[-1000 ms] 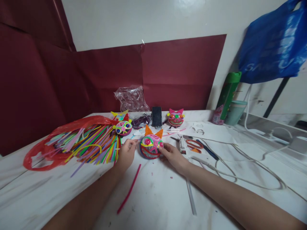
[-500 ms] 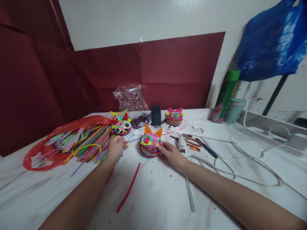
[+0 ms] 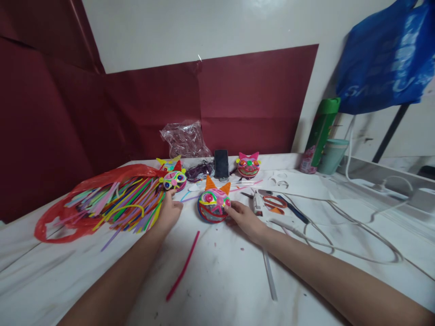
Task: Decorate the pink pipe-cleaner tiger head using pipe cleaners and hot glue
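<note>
A round decorated head with orange ears and pink eyes (image 3: 214,204) rests on the white marbled table (image 3: 231,276). My right hand (image 3: 243,216) holds its right side between thumb and fingers. My left hand (image 3: 171,209) is at the smaller head with red ears and blue eyes (image 3: 174,181), its fingertips by the lower edge; its thumb stands apart, and I see nothing gripped. Left of that hand, many coloured pipe cleaners (image 3: 125,203) lie on a red plastic bag (image 3: 44,226). A pink-red pipe cleaner (image 3: 183,269) lies in front.
Behind are a phone (image 3: 221,164), a pink-eared head (image 3: 248,165) and clear plastic wrap (image 3: 185,139). To the right lie a glue gun (image 3: 257,204), orange-handled scissors (image 3: 275,206) and looping cables (image 3: 367,256). A green can (image 3: 322,131) and a cup (image 3: 333,156) stand back right.
My left hand has shifted slightly right and forward, its thumb now spread. The red strip beneath my left forearm no longer shows. My right hand stays on the orange-eared head.
</note>
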A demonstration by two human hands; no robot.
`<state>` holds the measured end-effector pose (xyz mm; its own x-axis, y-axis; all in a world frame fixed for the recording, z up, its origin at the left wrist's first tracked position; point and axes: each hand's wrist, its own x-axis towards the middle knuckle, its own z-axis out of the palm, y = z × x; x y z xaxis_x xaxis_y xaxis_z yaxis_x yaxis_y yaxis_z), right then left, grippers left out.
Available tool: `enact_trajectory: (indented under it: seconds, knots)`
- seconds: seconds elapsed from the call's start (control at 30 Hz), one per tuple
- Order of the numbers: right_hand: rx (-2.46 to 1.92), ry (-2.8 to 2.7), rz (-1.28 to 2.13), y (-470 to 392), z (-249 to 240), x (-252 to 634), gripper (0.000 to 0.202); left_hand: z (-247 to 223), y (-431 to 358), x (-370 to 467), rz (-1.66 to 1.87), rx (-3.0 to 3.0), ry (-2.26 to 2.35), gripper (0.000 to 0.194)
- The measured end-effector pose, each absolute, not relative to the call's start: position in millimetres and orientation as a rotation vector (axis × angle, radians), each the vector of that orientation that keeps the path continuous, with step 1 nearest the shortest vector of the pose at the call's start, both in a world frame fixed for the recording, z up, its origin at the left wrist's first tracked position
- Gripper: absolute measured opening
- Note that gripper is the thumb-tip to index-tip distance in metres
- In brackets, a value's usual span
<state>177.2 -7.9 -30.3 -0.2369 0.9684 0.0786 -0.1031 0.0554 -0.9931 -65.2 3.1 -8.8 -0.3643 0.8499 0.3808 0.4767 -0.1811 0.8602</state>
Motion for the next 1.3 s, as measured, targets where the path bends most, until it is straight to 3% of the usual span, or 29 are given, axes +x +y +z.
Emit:
enact_trajectory:
  seconds: [0.1, 0.67, 0.8, 0.9, 0.97, 1.3]
  knots:
    - [-0.965, -1.339, 1.383, -6, -33, 178, 0.040, -8, -2, -59, 1.561, 1.611, 1.705, 0.012]
    - [-0.965, -1.366, 1.349, -9, -31, 177, 0.042, -2, -19, -39, 1.535, 1.622, 1.475, 0.024]
    - [-0.986, -1.401, 1.291, -10, -29, 176, 0.044, -6, -20, -33, 1.417, 1.580, 1.280, 0.039]
    - [-0.971, -1.417, 1.294, -12, -25, 175, 0.045, -14, -20, -26, 1.248, 1.498, 0.946, 0.080]
    - [-0.950, -1.397, 1.306, -14, -22, 175, 0.044, -17, -21, -21, 1.216, 1.438, 0.880, 0.095]
    - [-0.859, -1.358, 1.242, -13, -19, 174, 0.032, -13, -25, -18, 1.341, 1.313, 1.003, 0.088]
